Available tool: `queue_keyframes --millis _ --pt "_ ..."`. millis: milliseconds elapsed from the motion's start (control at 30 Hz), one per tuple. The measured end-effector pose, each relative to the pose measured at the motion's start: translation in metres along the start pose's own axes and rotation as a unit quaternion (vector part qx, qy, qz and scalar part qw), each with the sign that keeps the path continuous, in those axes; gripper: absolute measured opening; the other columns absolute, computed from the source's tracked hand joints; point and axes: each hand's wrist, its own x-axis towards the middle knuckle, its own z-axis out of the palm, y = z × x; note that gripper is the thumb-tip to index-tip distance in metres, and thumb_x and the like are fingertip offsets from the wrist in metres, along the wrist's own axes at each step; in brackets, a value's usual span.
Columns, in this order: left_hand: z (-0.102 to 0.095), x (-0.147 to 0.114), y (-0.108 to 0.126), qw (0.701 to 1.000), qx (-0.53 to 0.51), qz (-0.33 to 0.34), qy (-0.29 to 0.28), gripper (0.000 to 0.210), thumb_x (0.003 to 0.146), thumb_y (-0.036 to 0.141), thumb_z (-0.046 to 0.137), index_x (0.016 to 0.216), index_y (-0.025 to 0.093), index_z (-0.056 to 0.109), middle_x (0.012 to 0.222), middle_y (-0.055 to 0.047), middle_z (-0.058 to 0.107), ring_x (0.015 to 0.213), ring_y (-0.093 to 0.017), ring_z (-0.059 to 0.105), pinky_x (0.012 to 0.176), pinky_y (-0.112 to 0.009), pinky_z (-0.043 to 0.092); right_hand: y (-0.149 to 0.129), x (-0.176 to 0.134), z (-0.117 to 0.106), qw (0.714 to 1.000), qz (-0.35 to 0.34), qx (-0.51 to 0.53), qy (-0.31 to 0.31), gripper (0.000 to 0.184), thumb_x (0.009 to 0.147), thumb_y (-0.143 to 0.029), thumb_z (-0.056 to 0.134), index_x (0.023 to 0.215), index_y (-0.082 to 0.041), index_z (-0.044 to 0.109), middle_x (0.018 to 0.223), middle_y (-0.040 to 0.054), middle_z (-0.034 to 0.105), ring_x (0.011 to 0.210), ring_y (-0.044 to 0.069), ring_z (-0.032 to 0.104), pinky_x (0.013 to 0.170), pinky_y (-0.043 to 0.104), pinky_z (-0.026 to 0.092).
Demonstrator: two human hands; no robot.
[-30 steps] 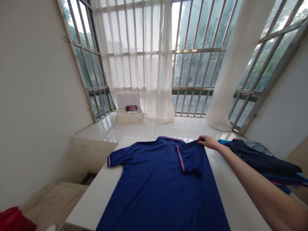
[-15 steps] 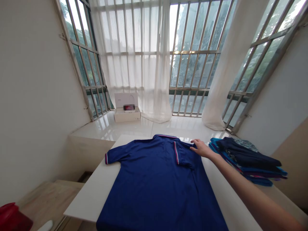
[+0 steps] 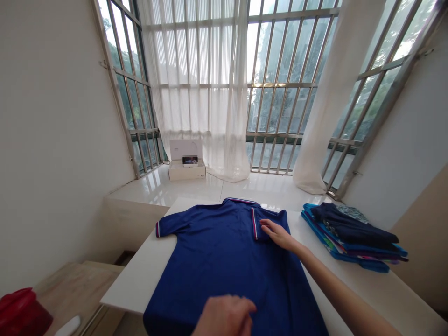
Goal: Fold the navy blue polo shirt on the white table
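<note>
A dark blue polo shirt point(image 3: 217, 261) lies face down on a white table point(image 3: 140, 284), collar toward the window. Its right sleeve point(image 3: 271, 226), with a red and white striped cuff, is folded inward over the back. My right hand point(image 3: 278, 232) rests flat on that folded sleeve, fingers spread. My left hand point(image 3: 226, 317) is at the bottom edge of the view, on or just over the shirt's lower part, fingers curled down; I cannot tell whether it grips the cloth.
A stack of folded clothes point(image 3: 350, 231), blue and dark, sits on the table to the right. An open white box point(image 3: 186, 163) stands on the glossy window ledge. A red object point(image 3: 21, 312) is at the lower left, above a wooden floor step.
My right hand slid from the sleeve's outer edge inward onto the folded sleeve. My left hand has come into view at the bottom. The camera tilted slightly.
</note>
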Motion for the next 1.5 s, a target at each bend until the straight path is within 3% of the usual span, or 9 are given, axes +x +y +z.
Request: queue_keyframes --millis 100,200,367,700,833,967,1067,1233,1500 --pt "-0.066 0.021 -0.013 0.952 0.241 -0.103 0.161 0.047 0.095 0.029 0.037 0.140 0.024 0.051 0.143 -0.015 0.051 0.136 -0.035 0.041 0.114 -0.057 0.027 0.002 0.006 0.011 0.998 0.041 -0.035 0.035 0.054 0.096 -0.042 0.032 0.141 -0.018 0.049 0.149 0.0105 0.049 0.139 0.023 0.042 0.116 0.038 0.032" --pt "-0.100 0.040 -0.032 0.922 0.334 -0.137 0.140 0.067 0.089 0.045 0.050 0.150 0.021 0.039 0.159 -0.014 0.029 0.147 -0.040 0.018 0.117 -0.062 0.014 0.002 0.009 0.029 0.992 0.088 -0.076 0.042 0.064 0.094 -0.049 0.035 0.147 -0.014 0.041 0.157 0.0134 0.036 0.147 0.030 0.027 0.120 0.045 0.021" --pt "-0.088 0.063 -0.053 0.937 0.306 -0.136 0.100 0.069 0.094 0.060 0.031 0.154 0.027 0.028 0.163 -0.010 0.020 0.149 -0.039 0.010 0.116 -0.066 0.008 0.015 0.011 0.038 0.985 0.125 -0.118 0.019 0.066 0.094 -0.059 0.029 0.152 -0.028 0.034 0.161 0.0036 0.029 0.148 0.034 0.021 0.119 0.053 0.018" --pt "-0.062 0.091 -0.032 0.951 0.266 -0.139 0.079 0.078 0.090 0.067 0.035 0.155 0.025 0.023 0.163 -0.015 0.011 0.148 -0.044 0.000 0.111 -0.073 0.000 0.063 -0.003 0.017 0.970 0.163 -0.178 0.009 0.065 0.094 -0.059 0.024 0.153 -0.033 0.028 0.162 -0.0018 0.026 0.148 0.033 0.021 0.117 0.057 0.021" --pt "-0.091 0.080 -0.037 0.958 0.251 -0.116 0.074 0.073 0.087 0.069 0.042 0.148 0.028 0.041 0.157 -0.014 0.033 0.144 -0.041 0.026 0.112 -0.064 0.022 0.061 -0.005 0.018 0.970 0.164 -0.179 0.010 0.066 0.093 -0.059 0.024 0.153 -0.032 0.029 0.162 -0.0017 0.026 0.148 0.033 0.020 0.117 0.057 0.020" --pt "-0.149 0.088 -0.066 0.923 0.285 -0.125 0.226 0.052 0.097 0.054 0.035 0.127 0.020 0.061 0.131 -0.013 0.062 0.120 -0.029 0.055 0.104 -0.044 0.041 0.061 -0.005 0.018 0.972 0.160 -0.171 0.020 0.066 0.093 -0.059 0.026 0.152 -0.031 0.031 0.161 -0.0009 0.027 0.148 0.034 0.021 0.117 0.057 0.020" --pt "-0.176 0.105 -0.098 0.907 0.320 -0.139 0.236 0.047 0.097 0.047 0.037 0.127 0.018 0.060 0.131 -0.013 0.062 0.122 -0.027 0.054 0.106 -0.041 0.039 0.061 -0.005 0.017 0.972 0.162 -0.169 0.017 0.066 0.092 -0.059 0.027 0.152 -0.031 0.031 0.161 -0.0007 0.027 0.148 0.034 0.022 0.117 0.057 0.021" --pt "-0.177 0.124 -0.145 0.904 0.355 -0.161 0.176 0.060 0.095 0.059 0.037 0.149 0.032 0.038 0.157 -0.008 0.036 0.146 -0.034 0.026 0.115 -0.055 0.022 0.059 -0.005 0.015 0.972 0.167 -0.163 0.005 0.066 0.093 -0.059 0.026 0.153 -0.032 0.029 0.162 -0.0027 0.024 0.149 0.032 0.020 0.118 0.056 0.018" --pt "-0.202 0.122 -0.165 0.914 0.339 -0.126 0.184 0.060 0.096 0.059 0.032 0.146 0.027 0.043 0.157 -0.007 0.036 0.146 -0.025 0.028 0.119 -0.044 0.019 0.060 -0.004 0.017 0.975 0.160 -0.152 0.030 0.065 0.093 -0.059 0.027 0.152 -0.032 0.033 0.160 -0.0016 0.028 0.148 0.032 0.022 0.118 0.056 0.019"
